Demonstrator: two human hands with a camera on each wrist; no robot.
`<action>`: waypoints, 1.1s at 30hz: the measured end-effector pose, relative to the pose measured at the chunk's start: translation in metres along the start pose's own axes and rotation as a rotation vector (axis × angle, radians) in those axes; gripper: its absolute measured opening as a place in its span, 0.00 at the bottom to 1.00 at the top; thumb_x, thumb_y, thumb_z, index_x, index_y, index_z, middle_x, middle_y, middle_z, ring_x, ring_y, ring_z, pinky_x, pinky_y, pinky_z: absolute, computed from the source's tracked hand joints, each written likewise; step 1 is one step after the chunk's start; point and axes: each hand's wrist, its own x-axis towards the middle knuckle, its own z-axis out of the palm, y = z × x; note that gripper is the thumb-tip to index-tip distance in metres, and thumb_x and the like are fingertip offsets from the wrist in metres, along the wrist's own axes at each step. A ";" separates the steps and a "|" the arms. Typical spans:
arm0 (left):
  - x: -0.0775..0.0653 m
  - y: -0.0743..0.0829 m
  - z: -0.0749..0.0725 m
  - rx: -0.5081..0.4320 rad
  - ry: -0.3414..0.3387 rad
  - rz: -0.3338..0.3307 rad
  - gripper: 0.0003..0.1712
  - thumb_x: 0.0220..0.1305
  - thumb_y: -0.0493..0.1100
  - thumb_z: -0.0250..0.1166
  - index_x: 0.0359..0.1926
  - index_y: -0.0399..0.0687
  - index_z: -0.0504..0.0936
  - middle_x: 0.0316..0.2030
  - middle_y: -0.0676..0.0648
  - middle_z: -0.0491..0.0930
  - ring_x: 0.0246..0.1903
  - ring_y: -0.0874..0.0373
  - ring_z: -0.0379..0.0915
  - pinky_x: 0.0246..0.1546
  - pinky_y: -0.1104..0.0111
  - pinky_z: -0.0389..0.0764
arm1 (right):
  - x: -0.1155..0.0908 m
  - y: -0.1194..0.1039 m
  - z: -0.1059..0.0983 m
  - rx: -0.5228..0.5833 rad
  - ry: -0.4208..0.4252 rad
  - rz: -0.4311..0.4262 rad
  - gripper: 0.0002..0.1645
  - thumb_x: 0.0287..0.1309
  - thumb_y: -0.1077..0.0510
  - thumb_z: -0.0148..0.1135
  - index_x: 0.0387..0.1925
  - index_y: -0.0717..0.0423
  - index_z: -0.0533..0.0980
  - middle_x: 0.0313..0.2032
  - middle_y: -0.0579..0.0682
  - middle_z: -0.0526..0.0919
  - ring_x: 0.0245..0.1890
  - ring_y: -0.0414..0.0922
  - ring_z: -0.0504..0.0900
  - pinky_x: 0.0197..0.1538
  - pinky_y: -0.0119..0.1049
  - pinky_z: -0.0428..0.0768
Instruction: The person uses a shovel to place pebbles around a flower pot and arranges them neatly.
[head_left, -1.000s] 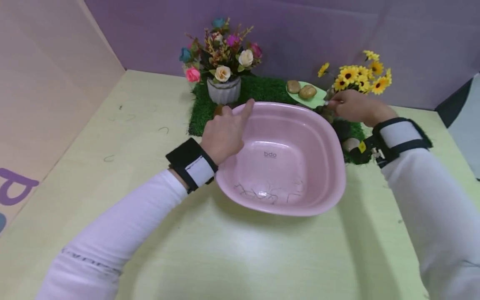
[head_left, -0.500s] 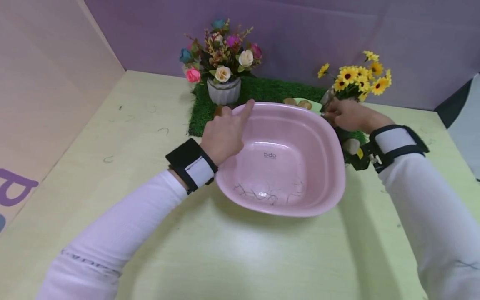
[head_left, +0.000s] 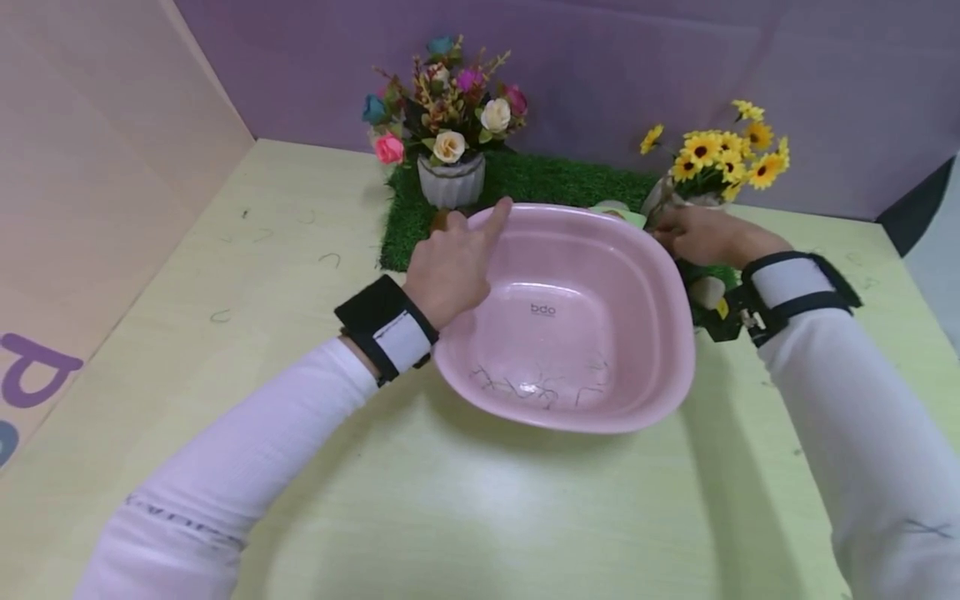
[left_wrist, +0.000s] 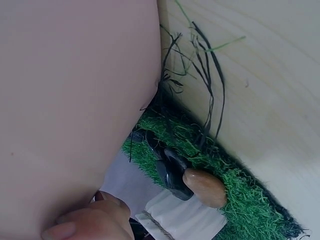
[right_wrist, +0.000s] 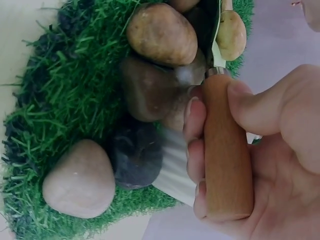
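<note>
My left hand (head_left: 450,262) grips the far left rim of a pink basin (head_left: 656,292); in the left wrist view its fingers (left_wrist: 95,220) curl at the basin edge. Thin dark strands lie in the basin bottom. My right hand (head_left: 701,233) holds a garden trowel by its wooden handle (right_wrist: 227,155), behind the basin's far right rim. Its light green blade (head_left: 633,218) shows partly over that rim. In the right wrist view, a yellowish stone (right_wrist: 231,36) overlaps the blade, and a brown stone (right_wrist: 162,35) lies beside it on the artificial turf (right_wrist: 75,90).
A pot of mixed flowers (head_left: 450,179) stands on the turf at the back; yellow flowers (head_left: 723,158) are at back right. Near my right wrist lie a pale stone (right_wrist: 80,180) and a dark stone (right_wrist: 137,155). Loose strands (head_left: 330,258) are scattered over the table.
My right hand has lowered and turned the trowel; its blade, which carried two stones in plain view, has dropped and tilted behind the basin rim. My left hand keeps its hold.
</note>
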 end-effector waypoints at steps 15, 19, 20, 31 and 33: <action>0.001 0.001 0.001 0.018 0.002 0.009 0.51 0.62 0.38 0.64 0.79 0.57 0.45 0.46 0.29 0.74 0.20 0.52 0.73 0.15 0.65 0.76 | 0.001 -0.016 -0.010 -0.217 -0.028 0.035 0.27 0.74 0.56 0.38 0.64 0.65 0.70 0.60 0.72 0.74 0.55 0.69 0.76 0.52 0.60 0.76; 0.001 0.000 0.001 0.022 0.013 0.002 0.51 0.62 0.38 0.64 0.79 0.57 0.45 0.46 0.29 0.74 0.20 0.51 0.73 0.14 0.65 0.76 | 0.005 -0.023 -0.015 -0.241 -0.060 0.042 0.28 0.74 0.54 0.39 0.66 0.64 0.69 0.62 0.72 0.72 0.58 0.69 0.74 0.56 0.62 0.75; 0.001 0.000 0.001 0.019 0.014 -0.002 0.51 0.62 0.38 0.63 0.79 0.57 0.45 0.46 0.29 0.74 0.20 0.51 0.73 0.14 0.64 0.76 | 0.005 -0.025 -0.017 -0.244 -0.073 0.048 0.29 0.74 0.53 0.39 0.67 0.64 0.68 0.63 0.72 0.71 0.58 0.69 0.74 0.56 0.62 0.75; 0.002 0.000 0.002 -0.002 0.018 0.003 0.51 0.61 0.37 0.63 0.79 0.57 0.46 0.47 0.29 0.74 0.21 0.51 0.73 0.15 0.64 0.77 | 0.009 -0.036 -0.027 -0.265 -0.107 0.045 0.27 0.71 0.55 0.42 0.65 0.64 0.71 0.62 0.70 0.73 0.56 0.65 0.76 0.52 0.57 0.77; 0.002 0.000 0.002 -0.001 0.019 0.002 0.50 0.61 0.36 0.63 0.79 0.57 0.46 0.47 0.29 0.74 0.21 0.51 0.73 0.15 0.65 0.76 | 0.009 -0.039 -0.028 -0.258 -0.112 0.053 0.26 0.71 0.55 0.43 0.64 0.63 0.72 0.59 0.69 0.75 0.53 0.63 0.77 0.50 0.55 0.78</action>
